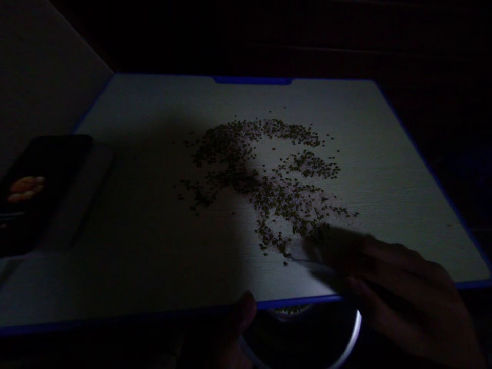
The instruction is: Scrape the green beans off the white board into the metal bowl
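Note:
Small greenish-brown seeds (284,200) lie scattered over the middle of a pale board with blue edges (415,225). My right hand (411,297) is at the board's front right, its fingers closed on a thin, pale-edged tool (311,262) whose tip touches the nearest seeds. Darkness hides the tool's kind. At the front edge, the thumb of my left hand (238,323) rests over the blue rim, with the other fingers hidden in shadow below. Under that edge, between my hands, is a round container with a shiny rim (355,333); some seeds show inside it.
A dark phone-like device with a lit screen (26,189) stands at the left of the board, beside a dim blocky object (80,195). A plain wall (42,66) rises at the far left. The scene is very dark, and a shadow covers the board's left half.

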Demonstrator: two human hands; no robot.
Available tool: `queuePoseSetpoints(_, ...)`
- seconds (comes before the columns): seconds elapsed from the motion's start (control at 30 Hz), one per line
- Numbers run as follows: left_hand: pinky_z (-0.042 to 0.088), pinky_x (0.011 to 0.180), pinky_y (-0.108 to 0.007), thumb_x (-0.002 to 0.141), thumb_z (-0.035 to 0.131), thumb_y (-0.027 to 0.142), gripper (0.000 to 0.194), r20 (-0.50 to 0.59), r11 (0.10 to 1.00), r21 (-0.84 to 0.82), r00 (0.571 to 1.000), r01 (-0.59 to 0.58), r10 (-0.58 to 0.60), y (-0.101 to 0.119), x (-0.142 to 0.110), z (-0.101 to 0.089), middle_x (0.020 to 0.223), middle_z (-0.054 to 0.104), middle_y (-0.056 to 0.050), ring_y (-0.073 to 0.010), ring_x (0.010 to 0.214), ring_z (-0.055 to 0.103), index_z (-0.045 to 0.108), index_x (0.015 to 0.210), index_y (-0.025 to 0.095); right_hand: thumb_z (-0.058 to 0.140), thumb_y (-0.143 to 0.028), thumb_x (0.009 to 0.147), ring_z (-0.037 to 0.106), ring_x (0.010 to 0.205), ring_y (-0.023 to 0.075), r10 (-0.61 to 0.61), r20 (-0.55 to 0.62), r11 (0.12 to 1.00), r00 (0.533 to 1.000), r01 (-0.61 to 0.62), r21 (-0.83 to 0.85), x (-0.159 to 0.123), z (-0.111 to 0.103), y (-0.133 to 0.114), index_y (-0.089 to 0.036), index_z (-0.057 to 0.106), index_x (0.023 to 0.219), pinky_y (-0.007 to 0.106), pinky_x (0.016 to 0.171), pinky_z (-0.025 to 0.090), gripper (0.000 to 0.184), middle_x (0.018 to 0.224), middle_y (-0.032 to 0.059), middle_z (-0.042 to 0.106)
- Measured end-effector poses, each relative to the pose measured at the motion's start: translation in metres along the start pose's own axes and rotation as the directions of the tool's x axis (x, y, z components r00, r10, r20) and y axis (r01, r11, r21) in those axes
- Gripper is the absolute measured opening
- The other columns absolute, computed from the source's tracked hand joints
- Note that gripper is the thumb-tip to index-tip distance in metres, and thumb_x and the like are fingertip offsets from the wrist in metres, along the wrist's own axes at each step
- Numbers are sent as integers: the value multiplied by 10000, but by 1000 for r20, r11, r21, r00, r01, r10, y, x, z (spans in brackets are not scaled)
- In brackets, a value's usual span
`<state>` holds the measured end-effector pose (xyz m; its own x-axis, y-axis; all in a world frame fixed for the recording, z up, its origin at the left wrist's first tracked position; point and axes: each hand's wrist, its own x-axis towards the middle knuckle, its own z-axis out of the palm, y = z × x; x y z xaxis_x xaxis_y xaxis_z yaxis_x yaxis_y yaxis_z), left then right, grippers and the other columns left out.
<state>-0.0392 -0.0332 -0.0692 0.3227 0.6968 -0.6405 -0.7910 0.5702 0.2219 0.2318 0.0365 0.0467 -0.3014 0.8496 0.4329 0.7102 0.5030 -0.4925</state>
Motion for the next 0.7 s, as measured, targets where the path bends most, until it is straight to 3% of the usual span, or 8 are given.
queuePoseSetpoints(0.27,416,1309,-627,1012,762,368,546,-112,998,-42,993,-43,38,-5,-2,-18,1296,873,-56,-401,1479,644,685,1552,366,624,-186,1044,856,941,194,19,49,999,999,-17,-44,4,1,-1,-260,747,1128,274,676,678,166,1093,54,864)
queuePoseSetpoints(0.43,323,1366,-577,1004,763,429,551,-58,999,-31,998,-4,3,-4,-3,-10,1323,863,-63,-384,1551,558,702,1545,345,621,-173,1029,842,840,181,-37,61,999,997,38,-14,7,0,1,-248,738,1108,261,614,649,160,977,44,852)
queuePoseSetpoints(0.53,320,1367,-570,963,811,419,550,-93,999,-50,996,13,-17,-2,-4,-4,1391,833,-44,-396,1532,570,734,1505,370,628,-196,1035,835,799,179,-36,53,999,998,37,-8,8,-1,0,-257,743,1077,264,588,636,137,938,31,846)
queuePoseSetpoints(0.6,322,1366,-555,947,830,403,573,-130,999,-51,991,0,-7,-2,-4,1,1415,820,-41,-393,1525,578,729,1510,373,633,-205,1048,849,870,185,2,66,1000,998,-1,-13,8,-1,-2,-267,751,1080,261,623,652,137,992,33,857)
queuePoseSetpoints(0.7,300,1376,-529,952,823,306,599,-153,993,-29,983,-111,106,-3,-3,7,1388,832,-33,-361,1544,562,705,1536,377,654,-196,1055,856,1010,191,39,78,999,996,-38,-12,9,-1,-3,-263,760,1135,252,729,684,149,1119,52,865)
